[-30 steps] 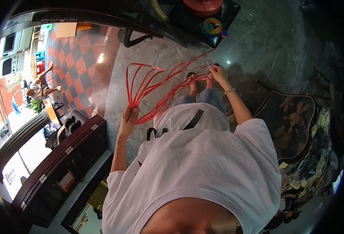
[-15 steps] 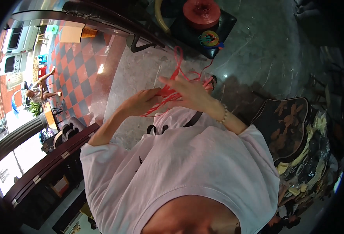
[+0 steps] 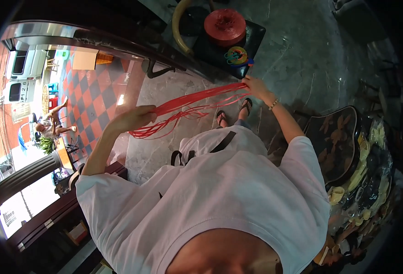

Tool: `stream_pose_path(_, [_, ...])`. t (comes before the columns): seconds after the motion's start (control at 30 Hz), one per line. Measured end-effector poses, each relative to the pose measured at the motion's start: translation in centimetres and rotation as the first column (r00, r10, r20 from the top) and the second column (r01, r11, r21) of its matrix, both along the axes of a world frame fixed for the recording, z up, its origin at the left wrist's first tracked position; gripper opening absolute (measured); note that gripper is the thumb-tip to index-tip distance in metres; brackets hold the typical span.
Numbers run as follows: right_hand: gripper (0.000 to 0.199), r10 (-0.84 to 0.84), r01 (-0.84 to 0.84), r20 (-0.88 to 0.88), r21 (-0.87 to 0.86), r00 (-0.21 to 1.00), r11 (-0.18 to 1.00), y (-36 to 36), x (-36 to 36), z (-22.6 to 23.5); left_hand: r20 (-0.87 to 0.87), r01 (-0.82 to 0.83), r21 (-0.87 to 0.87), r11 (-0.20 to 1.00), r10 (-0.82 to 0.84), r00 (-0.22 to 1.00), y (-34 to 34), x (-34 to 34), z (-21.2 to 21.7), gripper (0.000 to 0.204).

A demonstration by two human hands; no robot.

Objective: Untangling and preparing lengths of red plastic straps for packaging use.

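A bundle of thin red plastic cord (image 3: 197,97) is stretched between my two hands, with looser strands sagging below the taut ones. My left hand (image 3: 137,118) is closed around the bundle's left end, and loose strands hang out beneath it. At the right end, farther from my body, my right hand (image 3: 254,87) pinches the cord, with a beaded bracelet at the wrist. Beyond my right hand, a big red roll of cord (image 3: 225,34) rests on a black square stool (image 3: 255,39). Beside the roll lie small rolls of coloured tape (image 3: 236,55).
A chair with a patterned back (image 3: 334,141) stands at right, beside plastic-wrapped pale goods (image 3: 370,160). To the left, a dark door frame (image 3: 119,48) opens onto red and grey tiles (image 3: 94,91), where a person (image 3: 50,125) sits. My sandalled feet (image 3: 233,114) stand on grey floor.
My hands have moved apart, the right one outward and away from me, the left one leftward. The bunched red cord is now drawn out lengthwise between them.
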State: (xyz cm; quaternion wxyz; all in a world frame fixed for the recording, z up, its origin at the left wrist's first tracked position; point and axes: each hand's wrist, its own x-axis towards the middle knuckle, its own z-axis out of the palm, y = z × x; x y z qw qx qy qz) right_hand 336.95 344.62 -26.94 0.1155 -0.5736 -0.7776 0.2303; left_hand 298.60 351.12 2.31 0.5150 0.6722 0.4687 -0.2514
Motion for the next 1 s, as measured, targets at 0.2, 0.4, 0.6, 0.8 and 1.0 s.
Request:
stream_pose_path(0.2, [0.015,0.087,-0.088,0.056,0.015,0.995,0.996,0.1,-0.4,4.3,0.103,-0.021,0.062,0.998,0.015,0.995,0.4,-7.7,-5.3,0.022])
stream_pose_path(0.4, [0.010,0.291,-0.316,0.224,0.086,0.930,0.945,-0.2,-3.4,6.4,-0.296,0.565,0.316,0.762,-0.487,0.822,-0.6,-10.3,-15.2,0.063])
stream_pose_path(0.6, [0.010,0.372,-0.409,0.221,0.152,0.901,0.900,0.9,-7.2,4.4,0.296,0.162,0.587,0.793,-0.397,0.869,-1.8,10.3,-19.5,0.074])
stream_pose_path(0.8, [0.012,0.236,-0.249,0.145,0.086,0.961,0.965,1.0,-5.8,1.5,0.336,0.110,0.214,0.971,-0.179,0.925,-1.5,15.4,-24.9,0.047])
stream_pose_path(1.0, [0.027,0.182,-0.196,-0.123,-0.110,0.976,0.974,-0.8,-2.2,-0.6,0.113,0.254,0.218,0.942,-0.283,0.953,-2.7,18.1,-25.1,0.026])
